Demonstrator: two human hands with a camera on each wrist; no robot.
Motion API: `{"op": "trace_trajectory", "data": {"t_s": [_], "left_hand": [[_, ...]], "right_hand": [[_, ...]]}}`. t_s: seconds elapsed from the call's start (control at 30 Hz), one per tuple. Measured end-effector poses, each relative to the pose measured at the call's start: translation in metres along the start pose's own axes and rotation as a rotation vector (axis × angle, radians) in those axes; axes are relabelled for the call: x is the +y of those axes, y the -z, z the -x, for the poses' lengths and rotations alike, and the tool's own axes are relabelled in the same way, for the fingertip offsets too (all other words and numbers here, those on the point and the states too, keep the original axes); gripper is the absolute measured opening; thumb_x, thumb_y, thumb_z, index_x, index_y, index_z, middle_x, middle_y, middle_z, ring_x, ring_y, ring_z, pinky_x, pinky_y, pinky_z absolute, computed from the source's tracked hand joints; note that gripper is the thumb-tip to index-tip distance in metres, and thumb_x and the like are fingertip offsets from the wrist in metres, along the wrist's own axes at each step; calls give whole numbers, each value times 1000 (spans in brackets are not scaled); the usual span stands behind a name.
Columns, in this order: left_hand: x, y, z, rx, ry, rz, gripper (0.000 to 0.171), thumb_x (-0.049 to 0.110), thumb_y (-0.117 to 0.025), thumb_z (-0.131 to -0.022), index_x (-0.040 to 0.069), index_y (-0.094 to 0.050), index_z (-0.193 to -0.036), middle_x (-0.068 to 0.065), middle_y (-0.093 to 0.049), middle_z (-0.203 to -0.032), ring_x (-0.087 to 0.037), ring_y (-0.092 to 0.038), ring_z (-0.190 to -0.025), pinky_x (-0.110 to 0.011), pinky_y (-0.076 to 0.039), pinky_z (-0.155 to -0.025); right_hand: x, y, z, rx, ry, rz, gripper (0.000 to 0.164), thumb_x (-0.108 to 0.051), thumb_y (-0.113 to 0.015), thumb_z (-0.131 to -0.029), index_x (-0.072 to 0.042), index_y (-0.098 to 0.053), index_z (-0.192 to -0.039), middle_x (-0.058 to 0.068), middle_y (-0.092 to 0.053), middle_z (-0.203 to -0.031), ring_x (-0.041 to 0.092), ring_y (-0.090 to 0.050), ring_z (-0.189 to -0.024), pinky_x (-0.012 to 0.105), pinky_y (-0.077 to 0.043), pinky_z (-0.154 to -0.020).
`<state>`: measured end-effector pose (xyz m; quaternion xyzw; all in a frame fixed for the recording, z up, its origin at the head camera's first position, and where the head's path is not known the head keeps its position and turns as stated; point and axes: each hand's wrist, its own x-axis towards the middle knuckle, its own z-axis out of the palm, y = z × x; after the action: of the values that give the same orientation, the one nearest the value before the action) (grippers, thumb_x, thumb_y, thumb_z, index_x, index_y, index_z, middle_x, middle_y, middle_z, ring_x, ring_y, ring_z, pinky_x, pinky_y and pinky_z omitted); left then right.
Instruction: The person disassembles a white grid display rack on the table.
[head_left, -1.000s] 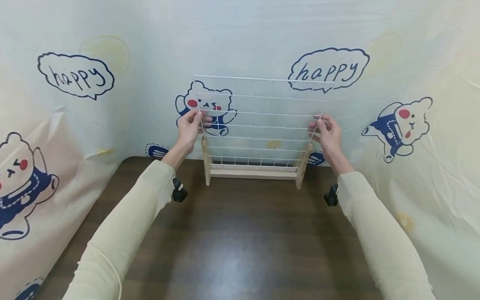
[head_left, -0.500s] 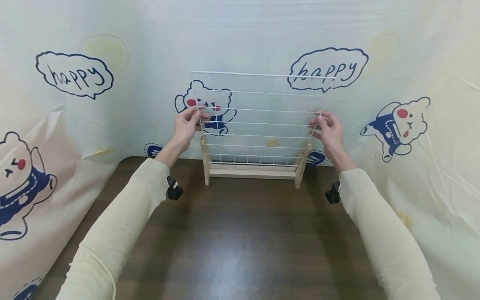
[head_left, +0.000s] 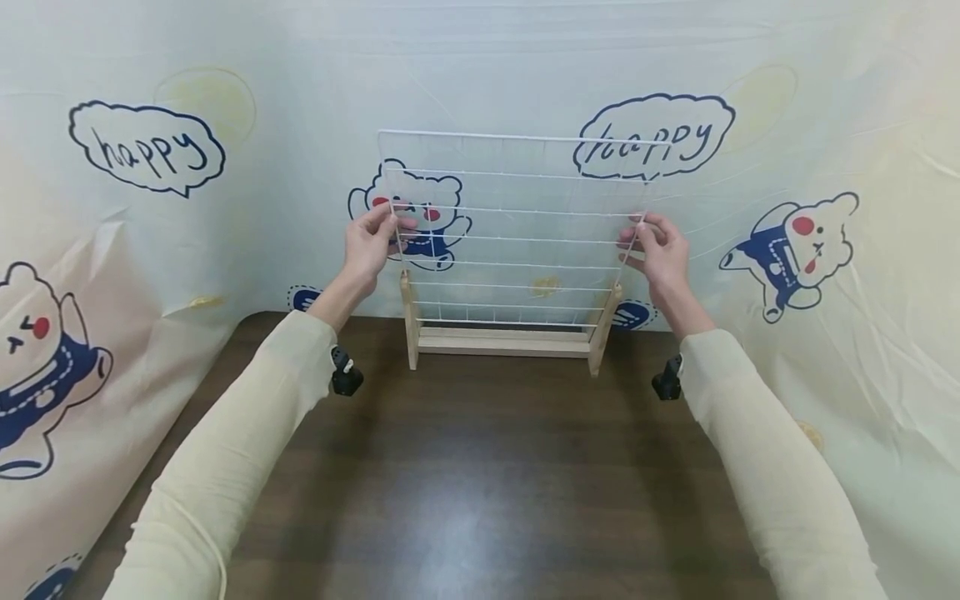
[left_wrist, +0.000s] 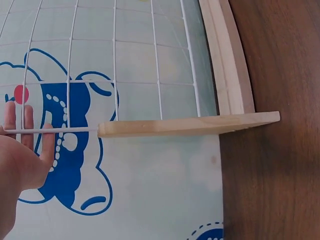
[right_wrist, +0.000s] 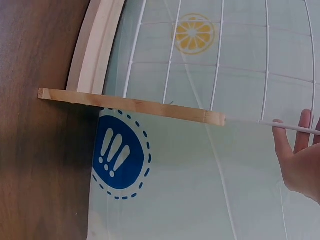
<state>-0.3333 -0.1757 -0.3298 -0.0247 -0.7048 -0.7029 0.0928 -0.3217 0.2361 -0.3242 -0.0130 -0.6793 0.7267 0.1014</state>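
Note:
A white wire grid panel (head_left: 517, 211) stands upright between two wooden side posts of a small stand. My left hand (head_left: 367, 242) pinches the panel's left side wire above the left post (head_left: 411, 321). On the other side, my right hand (head_left: 664, 254) pinches the right side wire above the right post (head_left: 604, 329). The panel's lower end sits between the posts, its bottom wire just above the wooden crossbar (head_left: 502, 342). In the left wrist view, fingers (left_wrist: 48, 145) reach behind the side wire. The right wrist view shows fingertips (right_wrist: 281, 137) against the opposite side wire.
The stand rests near the back edge of a dark wooden table (head_left: 465, 467). Behind it hangs a pale printed curtain (head_left: 480, 75) with cartoon bears, which also lines both sides. Small black cameras (head_left: 347, 373) sit at both wrists.
Both hands have moved slightly up with the grid panel, the left one also a little left. The panel's top and bottom wires are higher, while the wooden stand stays in place.

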Motion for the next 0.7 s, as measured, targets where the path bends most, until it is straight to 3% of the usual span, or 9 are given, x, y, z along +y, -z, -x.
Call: {"op": "trace_trajectory", "data": {"t_s": [0.33, 0.7], "left_hand": [[6, -1, -3, 20, -25, -10, 29, 16, -47, -102, 12, -63, -127, -8, -69, -107, -24, -64, -105, -45, -48, -96], [12, -3, -4, 29, -9, -7, 28, 16, -48, -102, 15, -64, -125, -9, -69, -109, -24, -64, -107, -42, -48, -97]], "right_hand": [[-6, -3, -2, 18, 11, -4, 25, -22, -51, -101, -12, -60, -122, 11, -66, -106, 30, -61, -108, 49, -46, -98], [-22, -7, 5, 37, -21, -32, 24, -17, -51, -101, -9, -60, -122, 10, -67, -105, 30, -61, -107, 51, -44, -99]]}}
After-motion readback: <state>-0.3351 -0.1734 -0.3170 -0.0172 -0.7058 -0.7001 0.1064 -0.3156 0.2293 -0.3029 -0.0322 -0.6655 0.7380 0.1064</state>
